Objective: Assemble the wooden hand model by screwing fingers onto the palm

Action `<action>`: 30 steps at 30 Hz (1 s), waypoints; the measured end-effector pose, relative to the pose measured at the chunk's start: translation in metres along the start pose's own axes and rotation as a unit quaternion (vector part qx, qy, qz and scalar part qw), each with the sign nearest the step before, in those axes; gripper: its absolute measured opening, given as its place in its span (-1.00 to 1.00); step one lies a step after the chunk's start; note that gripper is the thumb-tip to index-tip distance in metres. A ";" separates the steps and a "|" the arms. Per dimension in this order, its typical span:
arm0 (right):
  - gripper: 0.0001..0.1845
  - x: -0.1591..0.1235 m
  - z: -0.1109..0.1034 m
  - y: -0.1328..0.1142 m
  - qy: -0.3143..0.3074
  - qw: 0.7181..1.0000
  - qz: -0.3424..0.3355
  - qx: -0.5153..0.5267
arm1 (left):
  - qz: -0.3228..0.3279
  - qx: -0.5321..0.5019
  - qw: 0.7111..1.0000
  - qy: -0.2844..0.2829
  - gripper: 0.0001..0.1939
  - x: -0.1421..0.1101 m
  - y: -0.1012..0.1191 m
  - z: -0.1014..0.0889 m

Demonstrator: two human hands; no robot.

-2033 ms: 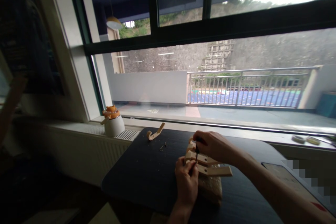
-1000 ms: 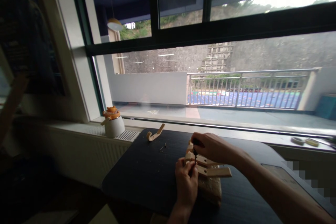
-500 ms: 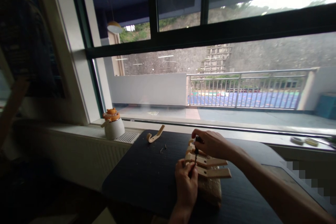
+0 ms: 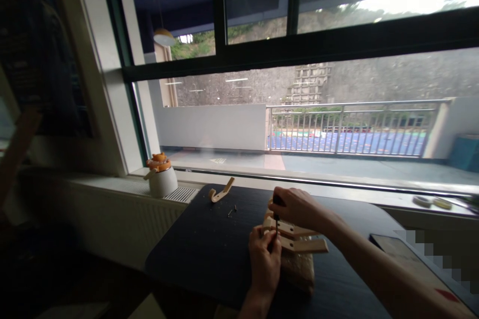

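Right hand [image 4: 294,203] grips a dark screwdriver [image 4: 276,218] upright over the rough block [image 4: 301,270]; left hand [image 4: 264,258] bunches at its tip, can't tell what it's pinching. Front wooden hook [image 4: 305,246] lies across that block.

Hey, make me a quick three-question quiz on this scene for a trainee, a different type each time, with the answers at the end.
1. Multiple choice: What is the right hand holding?
A) a roll of tape
B) a dark-handled tool with a thin shaft
C) a hammer

2. True or false: The white pot stands on the slatted ledge, off the dark table.

3. Short answer: Which lies nearer the window, the loose wooden hook or the small screws?

Key: 1. B; 2. True; 3. The loose wooden hook.
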State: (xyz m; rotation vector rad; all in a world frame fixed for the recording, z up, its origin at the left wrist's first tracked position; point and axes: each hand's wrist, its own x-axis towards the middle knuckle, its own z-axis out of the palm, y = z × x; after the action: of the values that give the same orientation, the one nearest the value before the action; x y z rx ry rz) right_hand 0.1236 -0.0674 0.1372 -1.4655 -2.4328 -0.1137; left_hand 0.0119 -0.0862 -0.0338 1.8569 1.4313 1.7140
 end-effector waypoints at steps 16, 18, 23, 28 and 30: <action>-0.68 0.002 -0.001 0.006 -0.006 1.000 -0.011 -0.006 | -0.017 -0.006 1.000 -0.009 -0.78 0.000 0.001 0.001; -0.67 0.002 -0.001 0.004 0.001 1.000 -0.004 -0.013 | -0.017 -0.006 1.000 -0.012 -0.78 0.000 0.000 0.001; -0.79 -0.002 -0.008 0.005 -0.019 0.999 -0.041 0.005 | -0.019 -0.002 1.000 -0.015 -0.78 0.000 0.000 0.001; -0.80 -0.004 -0.009 0.010 -0.035 0.997 -0.056 0.028 | -0.009 0.009 1.000 -0.004 -0.77 0.000 0.001 0.001; -0.79 -0.004 -0.007 0.011 -0.033 0.998 -0.047 0.028 | -0.007 0.012 1.000 0.003 -0.78 0.000 0.002 0.000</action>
State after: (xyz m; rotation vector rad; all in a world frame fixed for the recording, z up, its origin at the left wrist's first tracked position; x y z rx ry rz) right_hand 0.1364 -0.0669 0.1422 -1.3514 -2.5364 -0.0190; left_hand 0.0131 -0.0870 -0.0324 1.8522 1.4700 1.7046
